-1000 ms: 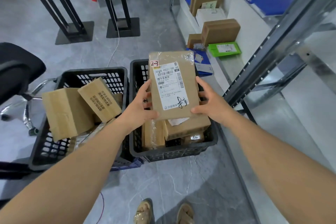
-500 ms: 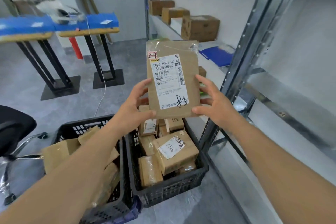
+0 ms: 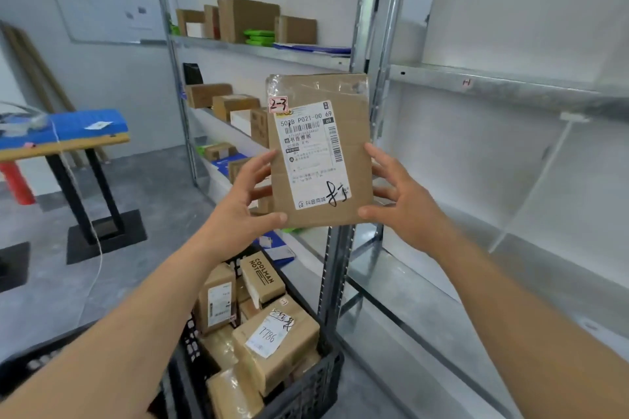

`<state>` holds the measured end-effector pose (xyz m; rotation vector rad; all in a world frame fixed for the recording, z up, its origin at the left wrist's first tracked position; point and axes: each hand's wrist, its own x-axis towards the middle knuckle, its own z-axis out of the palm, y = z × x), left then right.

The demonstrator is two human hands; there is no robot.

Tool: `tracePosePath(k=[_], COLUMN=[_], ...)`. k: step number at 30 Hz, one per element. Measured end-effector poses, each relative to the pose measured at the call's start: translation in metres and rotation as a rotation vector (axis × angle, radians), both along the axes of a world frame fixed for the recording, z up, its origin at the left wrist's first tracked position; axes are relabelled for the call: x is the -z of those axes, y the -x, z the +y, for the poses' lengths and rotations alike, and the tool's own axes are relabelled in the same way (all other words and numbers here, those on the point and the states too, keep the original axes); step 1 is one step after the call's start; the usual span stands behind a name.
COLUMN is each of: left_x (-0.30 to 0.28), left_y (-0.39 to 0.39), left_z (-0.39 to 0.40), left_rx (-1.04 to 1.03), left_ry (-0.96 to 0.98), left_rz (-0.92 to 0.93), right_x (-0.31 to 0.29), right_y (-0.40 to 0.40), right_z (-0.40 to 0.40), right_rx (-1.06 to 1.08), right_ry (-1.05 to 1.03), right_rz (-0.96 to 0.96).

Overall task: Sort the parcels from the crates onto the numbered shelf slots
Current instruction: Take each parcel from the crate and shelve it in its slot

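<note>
1. A flat brown parcel (image 3: 318,150) is held upright in front of the shelf post (image 3: 340,265), above the black crate (image 3: 306,395); the left hand (image 3: 245,204) grips its lower left edge with thumb on the front, and the right hand (image 3: 405,204) grips the lower right edge, thumb in front and fingers curled behind
2. A small red tag (image 3: 278,105) on the parcel reads 2-3, probably its slot
3. Judging by the scene, sorting is part done: many boxes stand on the far left shelves (image 3: 258,48), yet the crate holds plenty, among them one marked 7786 (image 3: 272,347)
4. The near right shelf bay (image 3: 493,85) looks bare; a faint red mark on its rail cannot be read
5. The fingers behind the parcel are hidden, a second crate at the lower left is cut off, and slot numbers are not legible
</note>
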<state>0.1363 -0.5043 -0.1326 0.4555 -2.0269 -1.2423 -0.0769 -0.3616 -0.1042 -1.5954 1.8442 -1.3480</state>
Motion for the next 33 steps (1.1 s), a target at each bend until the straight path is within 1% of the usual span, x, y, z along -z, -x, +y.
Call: tracePosePath(k=[5, 8, 12, 24, 33], left_x=[-0.017, -0.026, -0.036, -0.056, -0.069], left_y=[0.024, 0.038, 0.059, 0.136, 0.189], left_z=[0.03, 0.053, 0.092, 0.274, 0.389], left_rx=[0.102, 0.15, 0.207, 0.465, 0.612], left_ry=[0.017, 0.037, 0.075, 0.114, 0.156], left_rz=[0.021, 0.024, 0.043, 0.118, 0.173], right_x=[-0.013, -0.018, -0.028, -0.05, -0.062], right_y=[0.009, 0.016, 0.025, 0.045, 0.057], right_z=[0.051, 0.085, 0.141, 0.362, 0.496], right_rx=[0.112, 0.143, 0.191, 0.407, 0.559], right_ry=[0.055, 0.099, 0.137, 0.215, 0.256], right_rz=[0.024, -0.01, 0.015, 0.063, 0.101])
